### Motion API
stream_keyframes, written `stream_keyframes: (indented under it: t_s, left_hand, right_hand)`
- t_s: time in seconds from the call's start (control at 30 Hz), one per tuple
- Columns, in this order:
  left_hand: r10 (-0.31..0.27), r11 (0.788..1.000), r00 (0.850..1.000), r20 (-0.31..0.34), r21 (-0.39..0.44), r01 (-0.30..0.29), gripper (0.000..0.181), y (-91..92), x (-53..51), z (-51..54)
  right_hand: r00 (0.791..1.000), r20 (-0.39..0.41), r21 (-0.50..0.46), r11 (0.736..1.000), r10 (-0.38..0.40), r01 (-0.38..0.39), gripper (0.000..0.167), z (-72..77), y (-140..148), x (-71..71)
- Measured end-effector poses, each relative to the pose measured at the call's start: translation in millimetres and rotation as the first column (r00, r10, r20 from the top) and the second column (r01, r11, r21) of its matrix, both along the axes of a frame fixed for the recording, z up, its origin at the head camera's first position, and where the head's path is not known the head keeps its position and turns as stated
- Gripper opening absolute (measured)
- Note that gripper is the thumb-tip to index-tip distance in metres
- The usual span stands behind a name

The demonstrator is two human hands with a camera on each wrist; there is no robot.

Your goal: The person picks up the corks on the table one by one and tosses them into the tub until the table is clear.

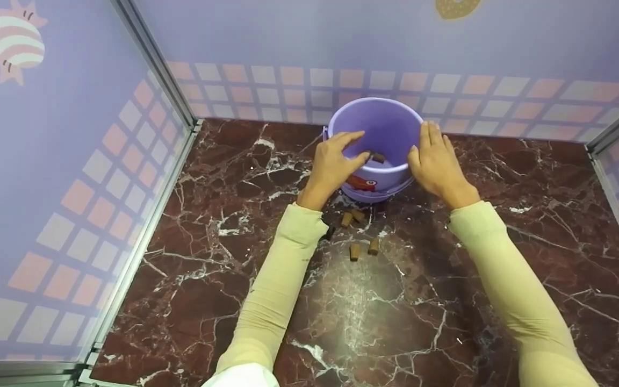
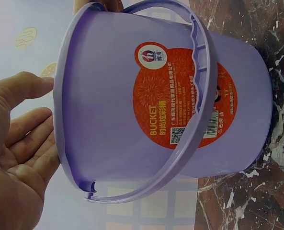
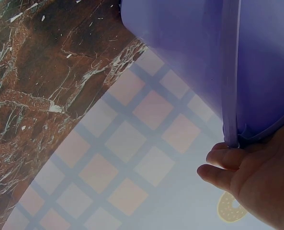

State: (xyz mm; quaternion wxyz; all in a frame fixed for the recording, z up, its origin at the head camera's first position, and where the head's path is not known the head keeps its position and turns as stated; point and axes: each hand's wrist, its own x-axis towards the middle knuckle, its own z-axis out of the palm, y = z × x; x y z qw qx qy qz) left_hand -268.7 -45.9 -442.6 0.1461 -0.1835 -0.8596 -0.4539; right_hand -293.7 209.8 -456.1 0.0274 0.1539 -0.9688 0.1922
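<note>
A purple bucket [image 1: 382,188] stands upright near the back wall, its handle hanging down at the front. Brown cork-like pieces, one of them a piece [image 1: 378,157], lie on its floor. My left hand [image 1: 336,161] reaches over the left front rim, thumb and fingers spread apart, with nothing seen between them. On the right side, my right hand [image 1: 438,164] holds the rim, thumb at the inner edge and fingers along the outside. Several more brown tapered pieces lie on the tabletop in front of the bucket, including a near piece [image 1: 354,251] and a farther piece [image 1: 347,219].
The tabletop [image 1: 234,301] is dark red with a white marbled pattern. A lilac wall panel [image 1: 266,32] with pink and white squares rises close behind the bucket. Another panel [image 1: 73,134] borders the left side, along a metal frame [image 1: 153,48].
</note>
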Motion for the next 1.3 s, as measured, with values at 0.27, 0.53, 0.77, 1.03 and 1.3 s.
stream_keyframes:
  t_s: [0.27,0.53,0.77,1.03,1.3]
  left_hand:
    - [-0.04,0.999,0.996,-0.075,0.03,0.042,0.045,2.8,-2.1,-3.3]
    - [-0.055,0.988,0.981,-0.186,0.133,0.081,0.042,3.7,5.6,-9.6]
    - [-0.028,0.974,0.974,-0.224,0.214,0.077,0.039,-1.9,23.7,-15.4]
    - [0.017,0.96,0.955,-0.296,0.271,0.067,0.036,-7.9,45.1,-25.0]
    - [0.031,0.934,0.967,-0.253,0.351,0.062,0.034,-13.9,61.4,-42.1]
  right_hand:
    - [1.0,0.001,-0.012,1.0,-0.013,0.013,0.071,1.3,3.9,1.1]
    - [1.0,-0.006,-0.014,1.0,-0.012,0.012,0.071,0.6,3.8,1.2]
    - [1.0,-0.015,-0.014,1.0,-0.008,0.007,0.071,-0.7,1.8,1.3]
    - [1.0,-0.014,-0.022,1.0,-0.013,0.013,0.07,-3.7,2.3,2.5]
    - [1.0,-0.023,-0.016,1.0,-0.01,0.01,0.07,-2.4,0.3,-0.1]
